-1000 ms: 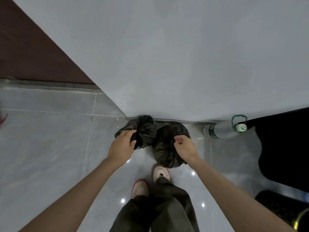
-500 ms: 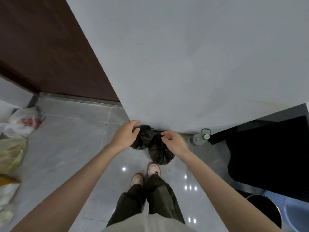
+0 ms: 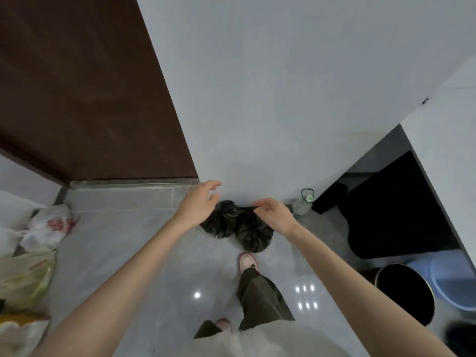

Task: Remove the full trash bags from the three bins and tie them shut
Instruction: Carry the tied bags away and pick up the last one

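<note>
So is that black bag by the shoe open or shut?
Shut, it seems: the black trash bag is bunched into a round bundle, nothing spilling. Its knot is hidden by the right hand.

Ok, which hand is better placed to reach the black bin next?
The right hand, probably. The bin stands to the person's right, close beside that arm; the left hand, open, is across the body from it.
</note>
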A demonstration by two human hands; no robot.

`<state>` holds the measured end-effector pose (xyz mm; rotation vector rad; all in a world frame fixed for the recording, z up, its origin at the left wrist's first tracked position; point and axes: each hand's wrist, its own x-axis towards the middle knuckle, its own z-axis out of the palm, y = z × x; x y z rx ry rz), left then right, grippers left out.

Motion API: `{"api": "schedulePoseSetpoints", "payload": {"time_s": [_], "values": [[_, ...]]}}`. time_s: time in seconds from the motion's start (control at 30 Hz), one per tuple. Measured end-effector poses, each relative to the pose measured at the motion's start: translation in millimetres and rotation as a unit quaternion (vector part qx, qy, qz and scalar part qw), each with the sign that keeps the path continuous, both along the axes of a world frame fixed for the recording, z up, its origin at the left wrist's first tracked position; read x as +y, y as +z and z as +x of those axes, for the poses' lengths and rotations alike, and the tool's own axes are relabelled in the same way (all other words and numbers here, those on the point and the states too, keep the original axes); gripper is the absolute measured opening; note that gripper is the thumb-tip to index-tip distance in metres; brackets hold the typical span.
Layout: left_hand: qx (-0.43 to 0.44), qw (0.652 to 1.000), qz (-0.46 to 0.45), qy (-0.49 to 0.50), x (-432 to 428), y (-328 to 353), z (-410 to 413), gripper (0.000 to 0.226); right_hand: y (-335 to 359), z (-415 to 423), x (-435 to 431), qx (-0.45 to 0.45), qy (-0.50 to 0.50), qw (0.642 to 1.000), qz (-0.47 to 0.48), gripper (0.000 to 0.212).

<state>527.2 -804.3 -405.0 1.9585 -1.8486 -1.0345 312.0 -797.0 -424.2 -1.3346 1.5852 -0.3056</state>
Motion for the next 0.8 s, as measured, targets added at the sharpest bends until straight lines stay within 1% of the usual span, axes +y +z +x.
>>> {"api": "schedulePoseSetpoints", "payload": {"time_s": [0.17, 0.33, 0.47, 0.63, 0.8], "values": [[0.014, 0.998, -0.039, -0.053, 40.5, 42.9, -2.1, 0.036, 35.6, 1.2, 58.6, -0.01, -0.06, 0.998, -0.03, 0.026], [0.042, 0.994, -0.044, -0.095, 92.1, 81.7, -20.1, 0.036, 73.8, -13.9, 123.8, -0.012, -0.096, 0.994, -0.06, 0.028], [0.038, 0.989, -0.039, -0.137, 122.0, 101.3, -48.5, 0.036, 89.9, -44.1, 169.5, -0.004, -0.143, 0.986, -0.082, 0.027], [0.022, 0.975, -0.024, -0.22, 153.8, 114.6, -112.5, 0.037, 96.6, -109.7, 236.5, -0.002, -0.221, 0.971, -0.09, 0.026], [0.025, 0.955, -0.045, -0.293, 204.3, 118.0, -215.4, 0.035, 106.7, -201.5, 319.7, 0.014, -0.281, 0.954, -0.104, 0.03]]}}
